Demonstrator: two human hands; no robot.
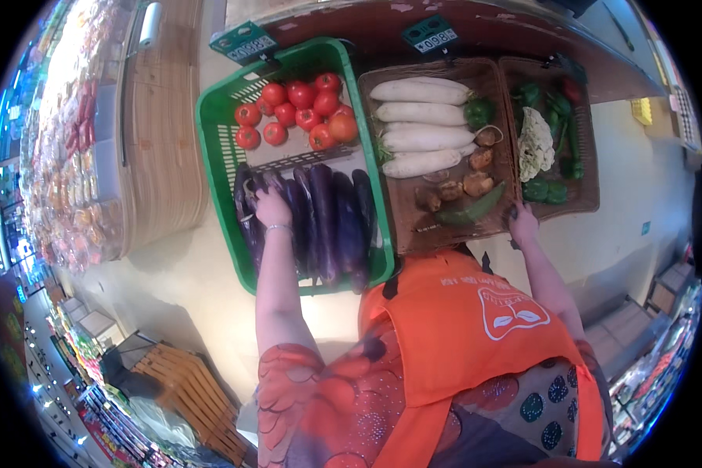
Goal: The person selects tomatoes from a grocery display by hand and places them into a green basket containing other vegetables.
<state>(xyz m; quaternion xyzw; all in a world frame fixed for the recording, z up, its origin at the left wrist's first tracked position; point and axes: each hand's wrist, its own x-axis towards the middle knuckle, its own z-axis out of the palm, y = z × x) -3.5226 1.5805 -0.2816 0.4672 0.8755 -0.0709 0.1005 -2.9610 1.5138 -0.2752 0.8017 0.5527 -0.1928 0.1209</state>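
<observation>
My left hand [274, 209] reaches into the green crate [217, 168] with its fingers curled over the upper end of a dark purple eggplant [247, 226]. Several more eggplants [324, 226] lie side by side to its right. Red tomatoes [300, 97] sit in the far half of the same crate. My right hand [523, 224] is closed around the near rim of a brown basket [468, 235], close to where it meets a second brown basket [581, 204]. White radishes [425, 139], brown roots [476, 184] and a long green gourd [473, 209] lie in the first.
A cauliflower [536, 144] and green peppers [544, 191] fill the right basket. Green price signs [243, 40] stand behind the crates. Bagged goods [78, 156] cover a wooden stand at the left. A slatted wooden stand [187, 394] is at the lower left.
</observation>
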